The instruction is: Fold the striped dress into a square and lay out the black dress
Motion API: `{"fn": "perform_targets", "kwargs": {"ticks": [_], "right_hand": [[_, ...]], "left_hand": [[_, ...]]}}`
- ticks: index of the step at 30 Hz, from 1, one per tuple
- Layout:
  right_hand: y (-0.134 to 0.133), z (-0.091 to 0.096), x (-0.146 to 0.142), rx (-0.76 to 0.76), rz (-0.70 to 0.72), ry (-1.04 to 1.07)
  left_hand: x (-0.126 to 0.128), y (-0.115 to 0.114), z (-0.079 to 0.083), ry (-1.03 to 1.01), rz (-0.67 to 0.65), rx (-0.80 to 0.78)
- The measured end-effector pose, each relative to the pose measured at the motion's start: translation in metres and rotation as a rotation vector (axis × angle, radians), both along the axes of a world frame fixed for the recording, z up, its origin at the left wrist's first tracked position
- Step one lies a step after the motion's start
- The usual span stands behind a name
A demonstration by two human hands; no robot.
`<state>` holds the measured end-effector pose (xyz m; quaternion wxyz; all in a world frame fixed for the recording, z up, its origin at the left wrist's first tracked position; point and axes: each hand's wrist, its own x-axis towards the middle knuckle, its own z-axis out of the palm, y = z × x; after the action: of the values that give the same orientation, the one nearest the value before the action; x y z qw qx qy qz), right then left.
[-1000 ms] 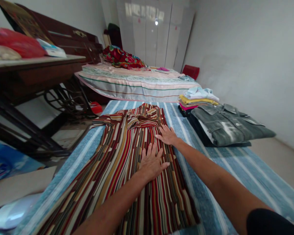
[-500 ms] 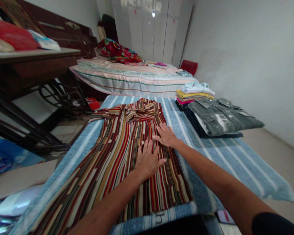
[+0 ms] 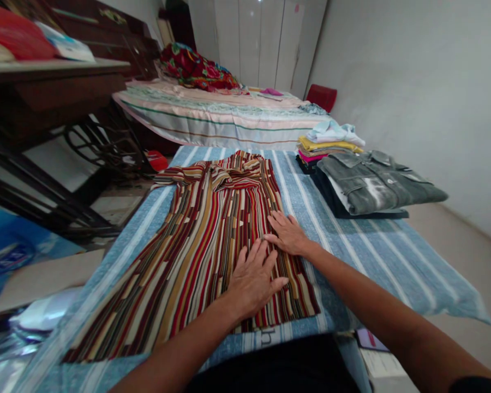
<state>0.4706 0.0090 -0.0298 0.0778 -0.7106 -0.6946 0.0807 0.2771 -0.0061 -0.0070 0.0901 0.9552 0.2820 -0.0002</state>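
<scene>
A striped dress point(image 3: 196, 245) in red, brown, cream and black lies spread on a blue-and-white striped cloth point(image 3: 335, 262), its collar toward the far edge. Its right side is folded inward, while the left side flares out toward me. My left hand point(image 3: 256, 275) rests palm down on the lower right part of the dress, fingers stretched. Just beyond it, my right hand point(image 3: 287, 233) lies flat near the dress's right edge, fingers apart. Neither hand grips the fabric.
To the right, a folded grey denim jacket point(image 3: 380, 183) lies on dark clothing, beside a stack of folded clothes point(image 3: 329, 144). A bed point(image 3: 213, 117) stands behind. On the left are a sewing-machine table point(image 3: 57, 76) and a blue package point(image 3: 20, 251). A phone point(image 3: 371, 339) lies near me.
Both hands have shifted slightly to the right over the dress, still flat. The view has tilted down a little, so the dress's lower hem shows more.
</scene>
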Motion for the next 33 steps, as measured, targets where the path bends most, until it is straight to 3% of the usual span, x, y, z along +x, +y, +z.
{"fn": "perform_targets", "kwargs": {"ticks": [6, 14, 18, 24, 33], "right_hand": [[-0.013, 0.000, -0.004, -0.020, -0.024, -0.003], [-0.044, 0.001, -0.017, -0.019, 0.048, -0.012], [-0.053, 0.003, -0.021, -0.012, 0.019, 0.004], [-0.077, 0.002, -0.031, 0.006, 0.084, 0.037], [-0.102, 0.005, -0.056, 0.023, 0.106, 0.089]], "left_hand": [[-0.004, -0.006, -0.012, -0.007, -0.014, 0.008], [-0.021, -0.025, -0.010, -0.054, -0.053, 0.037], [-0.028, -0.030, -0.009, -0.028, -0.024, 0.020], [-0.039, -0.037, -0.006, -0.019, 0.014, 0.023], [-0.067, -0.045, -0.030, -0.115, -0.051, 0.223]]}}
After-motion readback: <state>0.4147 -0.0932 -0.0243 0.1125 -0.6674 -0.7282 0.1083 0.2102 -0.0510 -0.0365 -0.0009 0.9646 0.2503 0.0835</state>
